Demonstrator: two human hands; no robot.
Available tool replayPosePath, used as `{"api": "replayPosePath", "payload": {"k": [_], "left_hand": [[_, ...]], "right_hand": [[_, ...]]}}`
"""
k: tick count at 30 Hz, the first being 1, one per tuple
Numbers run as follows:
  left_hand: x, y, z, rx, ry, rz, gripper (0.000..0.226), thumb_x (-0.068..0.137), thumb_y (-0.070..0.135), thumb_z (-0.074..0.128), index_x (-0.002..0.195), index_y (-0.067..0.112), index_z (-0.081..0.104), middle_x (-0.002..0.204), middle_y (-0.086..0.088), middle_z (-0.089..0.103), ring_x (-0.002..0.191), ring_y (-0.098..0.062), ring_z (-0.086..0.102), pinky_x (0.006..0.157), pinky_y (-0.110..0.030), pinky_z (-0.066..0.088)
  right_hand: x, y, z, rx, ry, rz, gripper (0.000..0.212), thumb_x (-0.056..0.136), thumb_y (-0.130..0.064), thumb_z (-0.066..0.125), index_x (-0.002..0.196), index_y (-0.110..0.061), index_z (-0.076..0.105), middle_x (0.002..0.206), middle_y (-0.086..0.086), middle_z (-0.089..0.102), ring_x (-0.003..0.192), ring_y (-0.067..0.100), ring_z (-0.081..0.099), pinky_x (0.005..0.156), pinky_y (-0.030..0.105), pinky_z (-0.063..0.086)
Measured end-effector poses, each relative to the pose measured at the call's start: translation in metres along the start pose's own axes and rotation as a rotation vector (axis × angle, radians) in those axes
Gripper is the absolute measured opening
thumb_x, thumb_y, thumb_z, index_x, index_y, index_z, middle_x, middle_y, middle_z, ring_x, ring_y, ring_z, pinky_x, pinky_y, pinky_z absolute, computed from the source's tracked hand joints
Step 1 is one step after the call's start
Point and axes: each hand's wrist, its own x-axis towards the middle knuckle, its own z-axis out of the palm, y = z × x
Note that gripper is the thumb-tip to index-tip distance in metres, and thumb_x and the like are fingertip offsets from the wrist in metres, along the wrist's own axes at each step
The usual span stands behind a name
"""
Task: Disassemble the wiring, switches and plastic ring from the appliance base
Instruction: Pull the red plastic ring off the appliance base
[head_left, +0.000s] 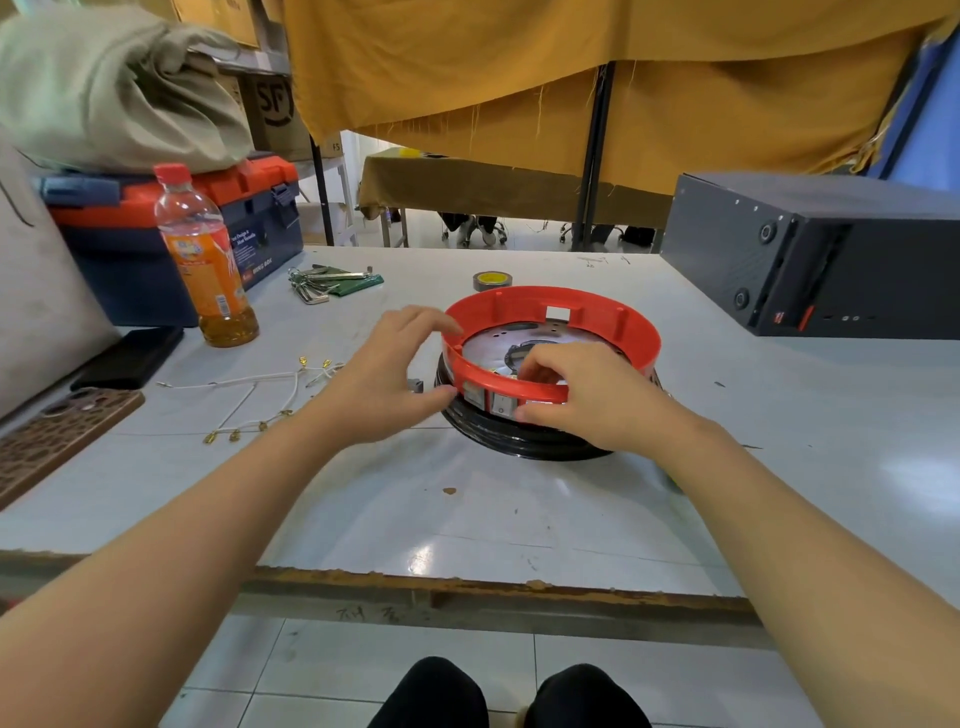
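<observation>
White wiring, already free of the appliance, lies loose on the table at centre left of the frame, below an orange drink bottle and a toolbox. Moving right, the left hand has its fingers spread and curved around the left edge of the red plastic ring, thumb low against the rim and fingertips at the top edge. The ring sits tilted on the black appliance base at frame centre, its near side lowest, with two switches still seated in the near wall. The right hand pinches that near wall beside the switches, fingers inside and thumb outside. Both hands are at the near arc, the right one closer to the switches; pressing them out would likely fall to it. A black case stands at right.
</observation>
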Motion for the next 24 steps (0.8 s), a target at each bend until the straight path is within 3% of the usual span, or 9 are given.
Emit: {"api": "replayPosePath", "payload": {"k": [4, 8, 15, 24], "left_hand": [[0.013, 0.024, 0.004, 0.055, -0.146, 0.125, 0.043, 0.08, 0.024, 0.071, 0.122, 0.022, 0.059, 0.119, 0.013, 0.053, 0.115, -0.003, 0.039, 0.097, -0.017, 0.028], [0.019, 0.031, 0.014, 0.015, -0.194, 0.07, 0.031, 0.083, 0.016, 0.068, 0.114, 0.02, 0.065, 0.103, 0.005, 0.065, 0.095, -0.013, 0.055, 0.08, -0.017, 0.037], [0.022, 0.035, 0.017, -0.076, -0.225, 0.048, 0.023, 0.08, 0.017, 0.072, 0.1, 0.025, 0.065, 0.095, 0.006, 0.066, 0.089, -0.014, 0.057, 0.076, -0.027, 0.045], [0.023, 0.036, 0.018, -0.206, -0.302, -0.012, 0.023, 0.077, 0.021, 0.075, 0.095, 0.026, 0.062, 0.097, 0.013, 0.062, 0.087, -0.003, 0.055, 0.073, -0.018, 0.041]], "right_hand": [[0.004, -0.004, 0.005, -0.072, 0.022, 0.0, 0.024, 0.085, -0.026, 0.064, 0.108, -0.018, 0.061, 0.1, 0.0, 0.064, 0.087, 0.019, 0.056, 0.076, 0.036, 0.048], [-0.001, 0.002, 0.002, -0.027, 0.013, 0.013, 0.025, 0.085, -0.016, 0.062, 0.109, -0.019, 0.063, 0.101, 0.001, 0.067, 0.087, 0.019, 0.058, 0.079, 0.039, 0.049], [-0.006, 0.006, -0.009, -0.007, -0.072, 0.014, 0.021, 0.085, -0.022, 0.063, 0.106, -0.021, 0.062, 0.101, -0.001, 0.066, 0.089, 0.017, 0.057, 0.081, 0.04, 0.048], [-0.007, 0.002, -0.013, 0.007, -0.17, 0.019, 0.02, 0.086, -0.034, 0.063, 0.102, -0.022, 0.064, 0.094, -0.002, 0.066, 0.086, 0.019, 0.059, 0.078, 0.043, 0.049]]}}
